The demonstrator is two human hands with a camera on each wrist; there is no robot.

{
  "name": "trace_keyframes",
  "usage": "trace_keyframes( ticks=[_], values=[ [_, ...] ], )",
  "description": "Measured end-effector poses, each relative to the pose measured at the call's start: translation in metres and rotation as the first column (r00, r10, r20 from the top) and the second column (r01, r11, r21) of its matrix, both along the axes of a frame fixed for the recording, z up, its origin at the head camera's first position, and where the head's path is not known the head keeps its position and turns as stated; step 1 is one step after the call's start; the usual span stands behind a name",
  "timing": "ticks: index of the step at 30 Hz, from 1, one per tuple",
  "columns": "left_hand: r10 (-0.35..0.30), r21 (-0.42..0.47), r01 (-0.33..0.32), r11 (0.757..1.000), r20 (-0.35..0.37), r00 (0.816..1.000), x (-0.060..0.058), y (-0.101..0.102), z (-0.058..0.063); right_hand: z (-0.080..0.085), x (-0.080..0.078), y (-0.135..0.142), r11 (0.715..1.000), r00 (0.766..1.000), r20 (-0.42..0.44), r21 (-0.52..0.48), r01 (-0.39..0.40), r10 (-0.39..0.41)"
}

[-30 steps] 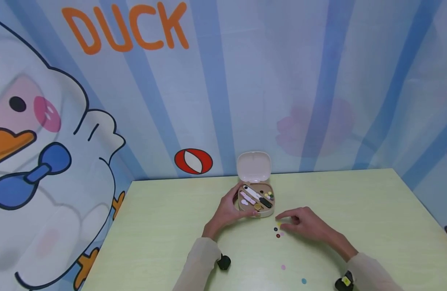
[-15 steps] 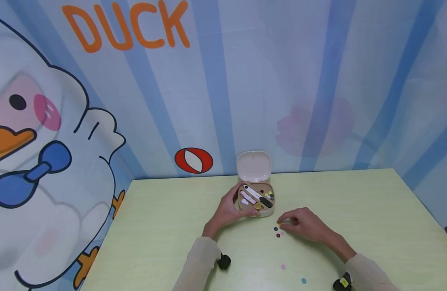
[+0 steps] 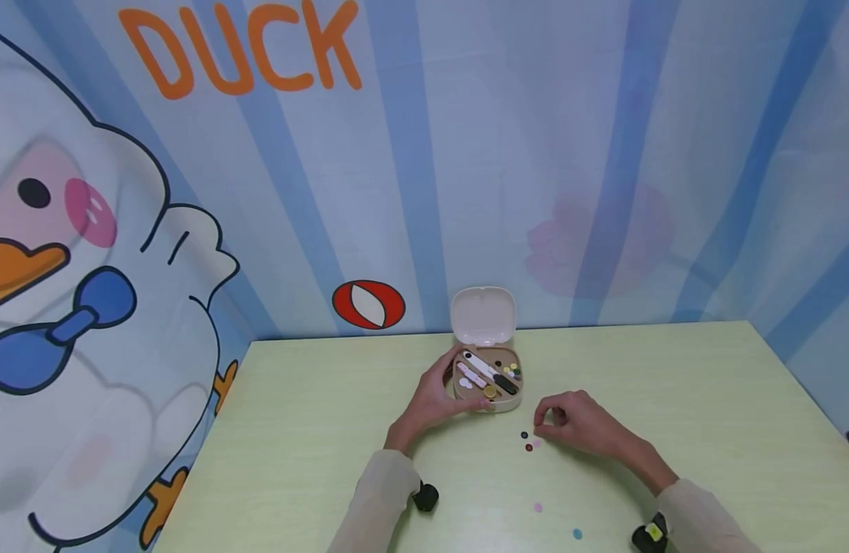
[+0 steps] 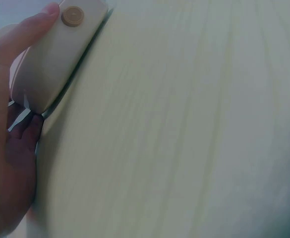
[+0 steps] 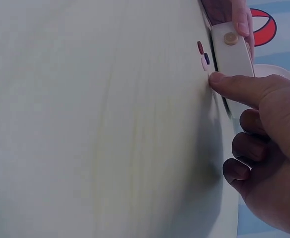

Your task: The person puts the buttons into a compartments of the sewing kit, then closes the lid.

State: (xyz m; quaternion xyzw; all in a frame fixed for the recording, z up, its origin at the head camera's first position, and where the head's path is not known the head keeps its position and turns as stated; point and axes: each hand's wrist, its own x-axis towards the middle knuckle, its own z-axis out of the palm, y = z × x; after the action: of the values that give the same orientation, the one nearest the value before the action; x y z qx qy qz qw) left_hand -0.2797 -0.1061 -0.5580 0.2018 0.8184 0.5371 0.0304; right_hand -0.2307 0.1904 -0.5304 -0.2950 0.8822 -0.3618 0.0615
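Note:
My left hand (image 3: pixel 434 395) holds a small cream sewing kit box (image 3: pixel 510 405) from its left side, thumb along the front wall. Its lid (image 3: pixel 483 316) stands raised; inside are a white-and-black slim tool (image 3: pixel 490 372), a pink-and-white piece (image 3: pixel 471 375), a gold round piece (image 3: pixel 490 392) and several small buttons (image 3: pixel 511 370). To the right of the box, my right hand (image 3: pixel 583 426) pinches a small yellow button, mostly hidden by the fingertips. Beside those fingertips lie a dark blue button (image 3: pixel 524 435), a red button (image 3: pixel 529 447) and a pink button (image 5: pixel 204 63).
A pink disc (image 3: pixel 538 508) and a blue disc (image 3: pixel 578 534) lie nearer on the pale table (image 3: pixel 293 445). The box stands close to the table's back edge, before a printed curtain (image 3: pixel 466 153). Each wrist wears a black camera (image 3: pixel 426 498).
My right thumb and index finger have come together on the yellow button and drawn slightly to the right. My left hand and the box stay put.

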Motion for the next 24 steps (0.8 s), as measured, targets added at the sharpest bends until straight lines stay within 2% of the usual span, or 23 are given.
trace_keyframes(
  ticks=[4, 14, 24],
  values=[
    [0.002, -0.004, -0.002, 1.000, -0.001, 1.000, 0.000, 0.000, 0.001, 0.004, -0.002, 0.002, 1.000, 1.000, -0.001, 0.005, -0.013, 0.013],
    [0.006, -0.012, -0.006, 1.000, 0.009, 1.000, 0.001, 0.000, 0.001, 0.014, -0.013, 0.011, 1.000, 0.999, -0.035, 0.003, 0.019, -0.019],
    [0.007, -0.013, -0.007, 1.000, 0.008, 1.000, 0.001, 0.000, 0.001, 0.030, -0.035, 0.011, 0.997, 0.995, -0.073, -0.036, 0.068, -0.071]
  ],
)
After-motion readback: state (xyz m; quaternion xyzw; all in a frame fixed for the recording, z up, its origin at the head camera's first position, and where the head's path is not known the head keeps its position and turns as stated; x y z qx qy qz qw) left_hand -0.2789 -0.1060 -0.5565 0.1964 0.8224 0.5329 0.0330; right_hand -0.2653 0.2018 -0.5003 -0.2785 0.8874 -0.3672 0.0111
